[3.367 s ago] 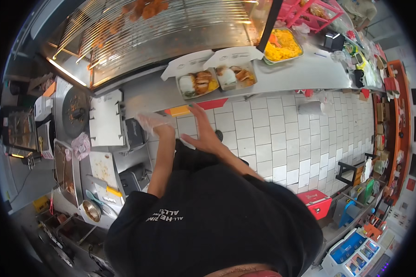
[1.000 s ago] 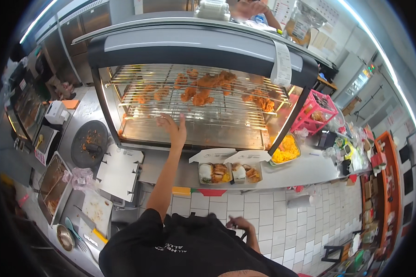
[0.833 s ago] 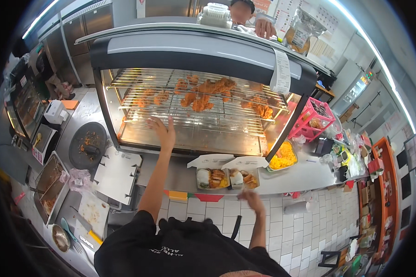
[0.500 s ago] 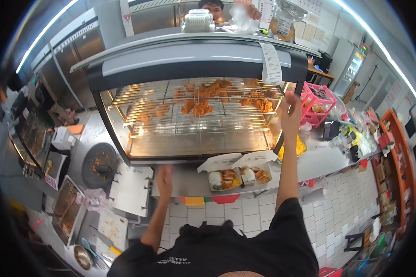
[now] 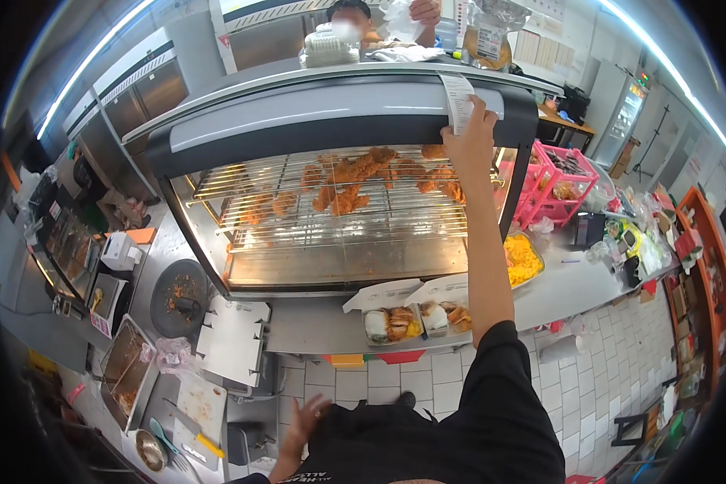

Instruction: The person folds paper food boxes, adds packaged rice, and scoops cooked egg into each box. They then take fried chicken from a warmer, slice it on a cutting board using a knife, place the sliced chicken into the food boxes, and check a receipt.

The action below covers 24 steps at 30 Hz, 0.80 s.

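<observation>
Up on the front lip of the warming cabinet (image 5: 331,121): right hand (image 5: 469,139) raised to a white paper slip (image 5: 458,101).

Seen from the head camera: fingertips closed lightly against the lower end of the slip, though whether truly pinched or only pressed cannot be told. Slip narrow, white, printed, hanging down over the dark top band near the cabinet's right corner, just above the wire rack (image 5: 339,210) of fried chicken (image 5: 355,177). Could tear or slide off if tugged hard, being thin paper held only at its top; could also drop onto the hot rack below. Left hand (image 5: 305,419) low by the hip, fingers spread, holding nothing. Open meal boxes (image 5: 411,319) on the steel counter (image 5: 315,327), well below the slip.
</observation>
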Each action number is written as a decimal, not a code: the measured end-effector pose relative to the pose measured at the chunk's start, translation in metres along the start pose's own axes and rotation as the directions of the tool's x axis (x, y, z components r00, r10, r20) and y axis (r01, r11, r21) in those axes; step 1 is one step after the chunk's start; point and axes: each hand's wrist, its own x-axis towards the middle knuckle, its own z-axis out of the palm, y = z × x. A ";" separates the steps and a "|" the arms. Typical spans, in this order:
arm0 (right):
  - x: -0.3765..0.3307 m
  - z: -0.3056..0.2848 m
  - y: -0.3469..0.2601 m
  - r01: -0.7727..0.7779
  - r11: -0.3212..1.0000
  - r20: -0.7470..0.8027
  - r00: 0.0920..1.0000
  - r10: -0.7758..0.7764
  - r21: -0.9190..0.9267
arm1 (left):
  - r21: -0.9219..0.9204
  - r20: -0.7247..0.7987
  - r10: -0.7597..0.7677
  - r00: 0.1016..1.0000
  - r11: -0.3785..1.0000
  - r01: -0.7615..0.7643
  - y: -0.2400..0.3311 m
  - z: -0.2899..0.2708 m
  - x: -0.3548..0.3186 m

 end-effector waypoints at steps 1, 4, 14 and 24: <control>-0.001 -0.001 0.003 -0.018 1.000 0.028 0.999 0.018 -0.006 | -0.132 0.060 0.082 0.995 0.989 -0.073 0.009 0.009 -0.003; 0.000 -0.005 0.020 0.054 0.998 0.015 0.998 -0.054 0.026 | 0.132 0.231 0.141 0.963 0.976 -0.175 0.000 0.031 -0.014; -0.200 -0.030 0.020 -0.111 0.927 0.289 0.957 0.003 0.358 | 0.480 0.292 0.619 0.729 0.564 -0.671 0.088 0.178 0.038; -0.361 -0.071 -0.020 -0.167 0.928 0.784 0.596 -0.174 0.333 | -0.001 0.194 0.649 0.735 0.750 -0.662 0.201 0.265 -0.001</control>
